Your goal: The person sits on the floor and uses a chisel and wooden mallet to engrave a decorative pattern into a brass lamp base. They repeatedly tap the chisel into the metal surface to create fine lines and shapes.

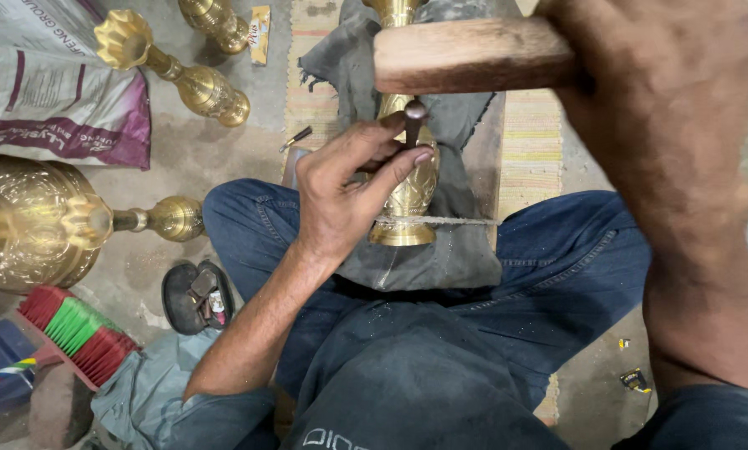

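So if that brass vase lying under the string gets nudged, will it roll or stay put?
The brass vase looks round-bodied, so on its own it would probably roll. Here a taut string crosses its base and dark cloth cushions it, so it likely stays. Being metal, probably heavy and stiff.

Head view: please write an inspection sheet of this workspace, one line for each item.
Surface: bare concrete floor; striped mat under the work.
Job's things: engraved brass vase lying on a grey cloth, tied down by a cord; metal punch set on it; wooden mallet raised above.
Clutter: brass candlestick pieces, large brass vessel, brush, sandal, printed sack.
Grippers: left hand pinches the punch; right hand grips the mallet.
Cables: nothing seen.
Surroundings: person sits with legs in blue jeans.
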Demonstrator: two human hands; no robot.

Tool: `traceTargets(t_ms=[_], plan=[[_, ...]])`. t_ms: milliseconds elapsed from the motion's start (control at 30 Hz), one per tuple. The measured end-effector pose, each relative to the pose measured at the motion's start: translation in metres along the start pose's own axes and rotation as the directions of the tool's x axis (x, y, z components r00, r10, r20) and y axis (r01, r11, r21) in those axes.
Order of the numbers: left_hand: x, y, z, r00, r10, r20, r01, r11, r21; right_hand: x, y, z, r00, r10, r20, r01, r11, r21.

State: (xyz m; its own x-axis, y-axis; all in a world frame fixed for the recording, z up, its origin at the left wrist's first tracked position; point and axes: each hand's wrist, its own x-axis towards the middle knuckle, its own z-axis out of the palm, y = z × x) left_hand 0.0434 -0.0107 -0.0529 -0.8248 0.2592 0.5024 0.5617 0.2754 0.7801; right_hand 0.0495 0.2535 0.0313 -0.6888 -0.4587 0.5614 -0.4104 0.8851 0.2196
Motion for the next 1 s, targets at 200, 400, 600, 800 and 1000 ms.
traceTargets(t_ms=[200,400,600,800,1000], plan=[[0.001,0.001,0.000,0.999,-0.017,0.030,0.018,0.999,-0.031,-0.004,0.013,0.005,0.936,0.277,0.218,-0.352,0.700,0.622],[0.002,0.000,0.000,0.999,-0.028,0.028,0.028,1.000,0.007,-0.006,0.010,-0.002,0.991,0.079,0.109,-0.100,0.975,0.199],[0.002,0.001,-0.002,0.999,-0.035,0.038,0.034,0.999,0.019,-0.001,0.002,-0.007,0.981,0.077,0.177,-0.100,0.987,0.124],[0.006,0.003,-0.002,0.998,-0.051,0.041,0.050,0.999,0.018,0.001,-0.001,-0.009,0.983,0.053,0.178,-0.069,0.994,0.087],[0.003,0.005,0.002,1.000,-0.019,0.002,0.019,0.993,-0.119,0.004,-0.001,-0.007,0.988,0.080,0.134,-0.098,0.986,0.138]])
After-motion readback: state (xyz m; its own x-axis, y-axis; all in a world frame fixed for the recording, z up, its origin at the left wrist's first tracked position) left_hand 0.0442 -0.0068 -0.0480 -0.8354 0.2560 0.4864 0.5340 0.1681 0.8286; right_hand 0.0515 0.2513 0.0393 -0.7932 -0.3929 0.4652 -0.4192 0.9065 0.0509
